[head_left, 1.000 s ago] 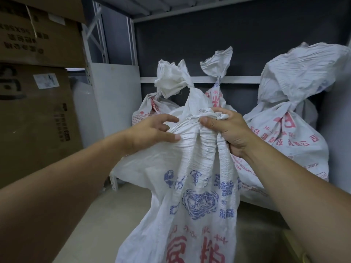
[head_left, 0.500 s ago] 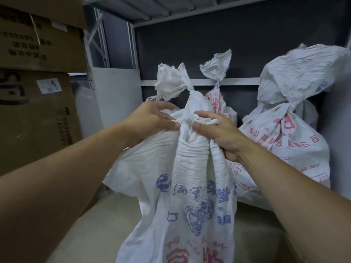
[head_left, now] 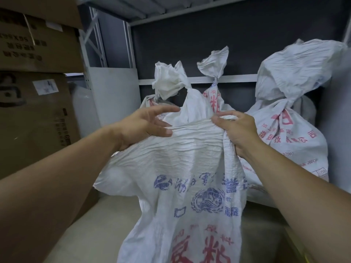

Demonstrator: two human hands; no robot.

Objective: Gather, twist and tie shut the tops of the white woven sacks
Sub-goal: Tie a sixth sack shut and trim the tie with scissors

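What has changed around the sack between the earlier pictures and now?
The left grip let go of the bunched sack top, opened and moved left; the top has spread wide. The right grip still holds its end of the top. The tied sacks behind and the boxes stayed put.

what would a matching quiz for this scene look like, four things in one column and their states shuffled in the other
Things:
1 left hand
2 right hand
3 front sack
4 large sack on the right

States:
a tied shut, red print
b grips bunched sack fabric
c top untied, blue emblem
d fingers straight and spread

Pairs: 1-d, 2-b, 3-c, 4-a
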